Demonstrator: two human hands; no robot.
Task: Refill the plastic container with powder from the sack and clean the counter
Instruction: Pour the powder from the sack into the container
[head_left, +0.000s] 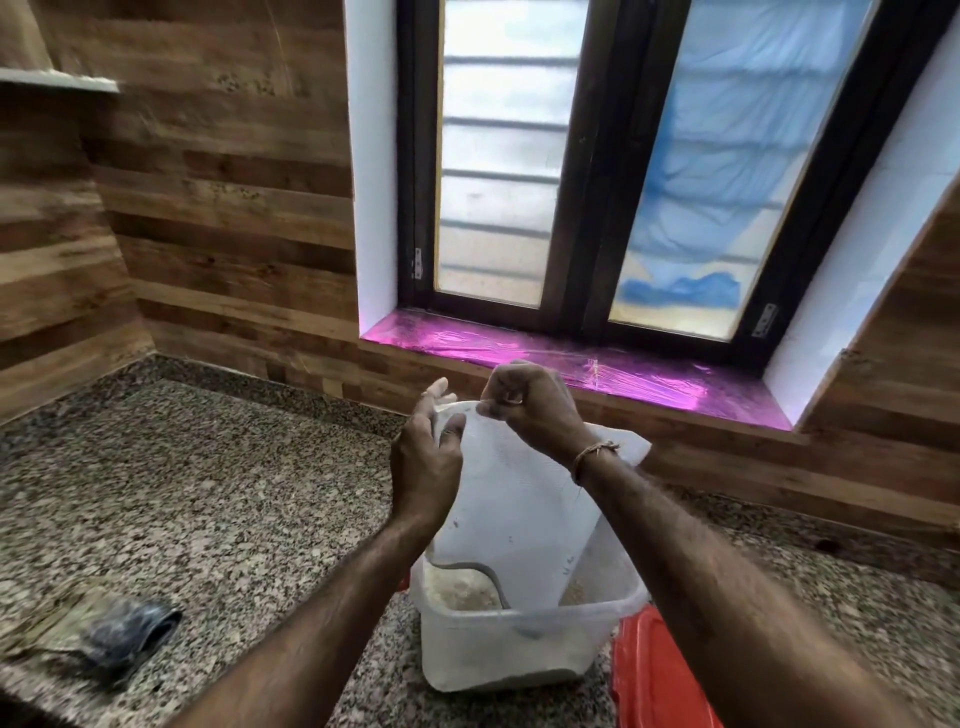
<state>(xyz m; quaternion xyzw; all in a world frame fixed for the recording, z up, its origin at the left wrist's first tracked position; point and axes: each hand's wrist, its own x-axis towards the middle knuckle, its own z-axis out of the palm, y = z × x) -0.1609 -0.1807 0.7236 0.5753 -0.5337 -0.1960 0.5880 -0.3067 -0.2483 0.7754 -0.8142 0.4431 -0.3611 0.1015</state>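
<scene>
At frame centre, the white sack (511, 499) is held upended in the plastic container (524, 644), its top pinched by fingers of the left hand (423, 462) and right hand (530, 402).

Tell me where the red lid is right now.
In the head view, the red lid lies flat on the granite counter at the lower right, beside the plastic container and partly under the person's right forearm.

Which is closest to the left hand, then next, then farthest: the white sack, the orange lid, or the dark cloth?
1. White sack: the left hand grips it.
2. Orange lid: lower right, beside the container.
3. Dark cloth: far left on the counter.
</scene>
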